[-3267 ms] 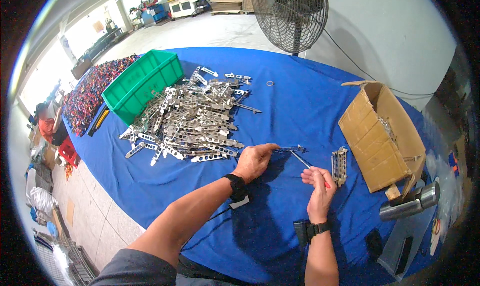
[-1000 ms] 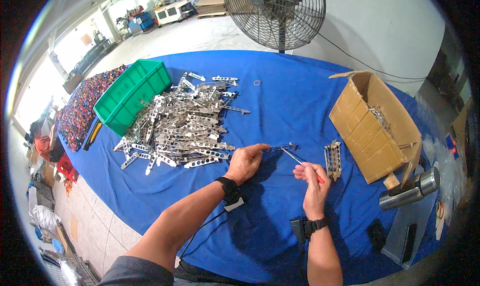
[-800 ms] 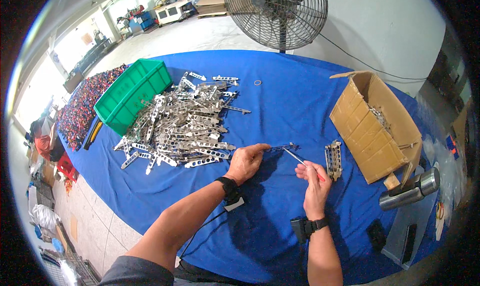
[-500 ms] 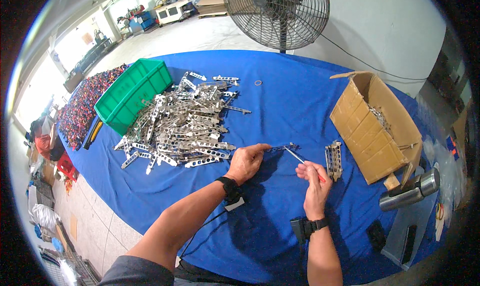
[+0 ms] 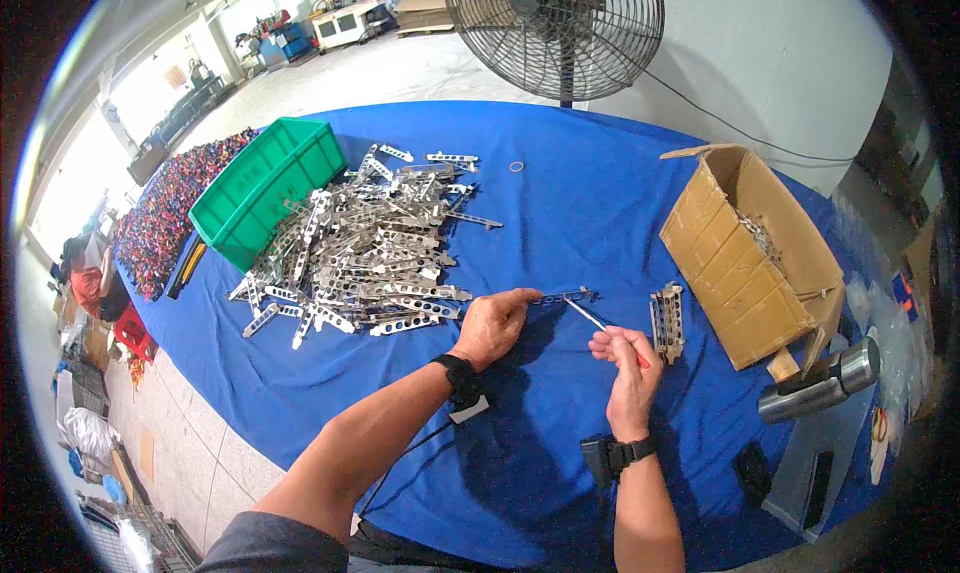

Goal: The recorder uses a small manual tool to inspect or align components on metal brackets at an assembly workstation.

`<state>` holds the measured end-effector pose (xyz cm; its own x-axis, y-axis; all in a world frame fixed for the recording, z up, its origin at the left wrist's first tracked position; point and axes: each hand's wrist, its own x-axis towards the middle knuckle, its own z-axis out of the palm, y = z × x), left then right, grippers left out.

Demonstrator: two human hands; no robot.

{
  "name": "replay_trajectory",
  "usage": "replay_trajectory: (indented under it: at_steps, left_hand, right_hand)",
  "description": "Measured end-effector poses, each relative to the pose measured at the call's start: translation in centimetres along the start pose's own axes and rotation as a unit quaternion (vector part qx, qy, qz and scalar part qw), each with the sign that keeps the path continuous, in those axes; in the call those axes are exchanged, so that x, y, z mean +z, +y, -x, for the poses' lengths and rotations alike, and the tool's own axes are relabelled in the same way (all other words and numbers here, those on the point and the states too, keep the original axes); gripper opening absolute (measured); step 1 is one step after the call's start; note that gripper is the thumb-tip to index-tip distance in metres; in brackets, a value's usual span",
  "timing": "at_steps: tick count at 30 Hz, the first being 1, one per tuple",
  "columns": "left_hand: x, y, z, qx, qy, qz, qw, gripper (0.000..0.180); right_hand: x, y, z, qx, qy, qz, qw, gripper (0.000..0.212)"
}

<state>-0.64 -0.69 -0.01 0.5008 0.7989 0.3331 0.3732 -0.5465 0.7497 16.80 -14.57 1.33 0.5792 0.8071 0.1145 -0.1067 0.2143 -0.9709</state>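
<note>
My left hand (image 5: 493, 325) pinches the left end of a perforated metal strip (image 5: 556, 297), which lies level just above or on the blue cloth. In my right hand (image 5: 630, 365) is a slim tool with a pale shaft and a red handle (image 5: 586, 315). Its tip meets the strip near the row of holes. Just right of that hand lies a small stack of matching metal strips (image 5: 667, 323) side by side. A large heap of loose metal strips (image 5: 360, 243) spreads out left of my left hand.
A green plastic crate (image 5: 268, 188) stands behind the heap, beside a mass of small multicoloured pieces (image 5: 180, 203). At right are an open cardboard box (image 5: 735, 263) with metal parts inside and a steel flask (image 5: 820, 381). A fan (image 5: 555, 33) stands beyond the far edge.
The tool in my right hand has shifted slightly left and its tip sits a little nearer me along the strip. My left hand stays in place.
</note>
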Motion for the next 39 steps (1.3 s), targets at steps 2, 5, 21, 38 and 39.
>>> replay_trajectory:
  at_steps: [2, 5, 21, 38, 39]
  left_hand:
    - [0.0, -0.1, 0.0, 0.003, 0.004, 0.003, 1.0, 0.026]
    - [0.0, 0.0, 0.0, 0.002, 0.004, 0.003, 1.0, 0.026]
    - [0.0, 0.2, 0.0, -0.021, -0.009, 0.0, 1.0, 0.025]
    - [-0.1, 0.7, 0.0, -0.046, -0.028, 0.004, 0.999, 0.025]
    - [-0.1, 0.6, 0.1, -0.038, -0.016, 0.022, 0.999, 0.024]
  right_hand:
    - [0.4, -0.3, 0.0, -0.003, -0.003, 0.003, 1.0, 0.025]
    - [0.3, -0.2, 0.0, 0.003, 0.007, 0.014, 1.0, 0.025]
    - [-0.1, 0.0, 0.0, -0.005, -0.011, 0.009, 1.0, 0.023]
    - [0.0, -0.1, 0.0, -0.009, -0.005, -0.001, 1.0, 0.022]
    - [0.1, -0.2, 0.0, -0.009, 0.0, -0.009, 1.0, 0.022]
